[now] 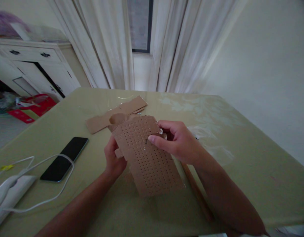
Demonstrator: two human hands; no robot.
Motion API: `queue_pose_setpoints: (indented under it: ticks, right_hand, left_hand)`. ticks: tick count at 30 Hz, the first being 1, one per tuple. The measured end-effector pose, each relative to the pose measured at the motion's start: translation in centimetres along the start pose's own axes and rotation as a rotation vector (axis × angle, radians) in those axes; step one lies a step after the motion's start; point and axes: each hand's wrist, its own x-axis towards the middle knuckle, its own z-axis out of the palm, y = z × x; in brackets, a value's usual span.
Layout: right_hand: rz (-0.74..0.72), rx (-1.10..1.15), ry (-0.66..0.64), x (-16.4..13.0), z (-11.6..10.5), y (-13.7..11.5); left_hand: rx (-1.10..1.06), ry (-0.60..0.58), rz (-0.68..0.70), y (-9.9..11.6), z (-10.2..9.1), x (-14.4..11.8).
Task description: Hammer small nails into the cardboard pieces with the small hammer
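Between my hands, tilted above the table, is a piece of cardboard (148,161) dotted with rows of small holes. A curled cardboard loop (118,119) stands at its upper left corner. My left hand (114,156) grips the left side from behind, some fingers hidden by the sheet; a small cardboard tab (119,153) sticks out there. My right hand (178,140) pinches the right edge near the top, its thumb on the front face. Small torn white bits (161,131) show at that edge. Behind lies a loose cardboard strip (117,113).
A black phone (65,159) lies on the left of the table (252,154), a white cable across it. A white power strip (11,194) sits at the lower left. A brown stick (197,192) rests under my right forearm. Curtains and a cabinet (40,62) stand beyond.
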Motion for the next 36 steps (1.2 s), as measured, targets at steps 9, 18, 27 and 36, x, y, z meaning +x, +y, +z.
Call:
queue_pose_setpoints:
  ticks: [9,18,27,36]
  right_hand:
    - [-0.126,-0.309,0.174,-0.9,1.3,-1.1]
    - [-0.168,-0.435,0.118,-1.9,3.5,-2.0]
    - [-0.182,-0.355,0.111,-1.8,3.9,-1.6]
    - [-0.205,-0.456,0.197,-1.4,3.5,-1.5]
  left_hand:
    - [0.136,0.202,0.487,2.1,-1.1,0.5]
    - [0.029,0.079,0.560,4.5,-1.6,0.1]
    - [-0.069,0.170,0.590,4.2,-1.8,0.0]
    - [-0.263,0.317,0.614,5.5,-1.6,0.9]
